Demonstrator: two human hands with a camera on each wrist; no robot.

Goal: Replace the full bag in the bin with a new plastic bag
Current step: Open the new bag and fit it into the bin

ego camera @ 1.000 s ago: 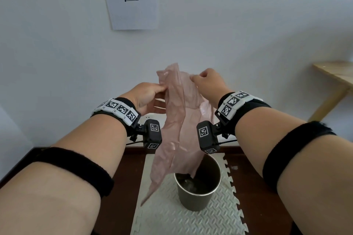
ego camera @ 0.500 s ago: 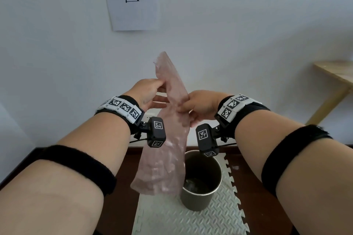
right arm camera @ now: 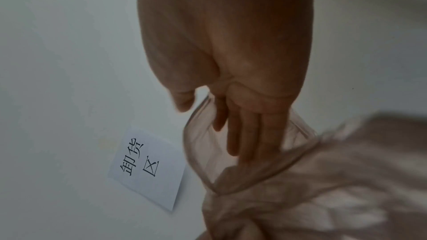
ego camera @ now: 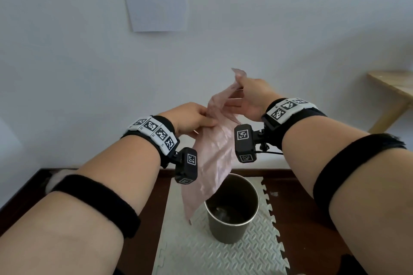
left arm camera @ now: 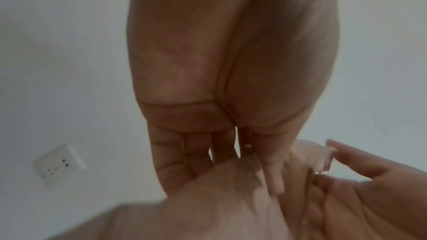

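Pink plastic bag (ego camera: 214, 149), held aloft above bin (ego camera: 232, 221).
Left hand (ego camera: 190, 118) pinching bag's left edge; right hand (ego camera: 252, 100) pinching its top corner, higher up, fingers (right arm camera: 245, 138) inside the opening. Bag's tail hanging just left of bin rim. Bin upright on foam mat (ego camera: 223, 257).

Head view downward; wrist views close, wallward.

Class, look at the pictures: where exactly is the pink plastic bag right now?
In the head view the pink plastic bag hangs mid-frame, held between the left hand and right hand, above the bin.
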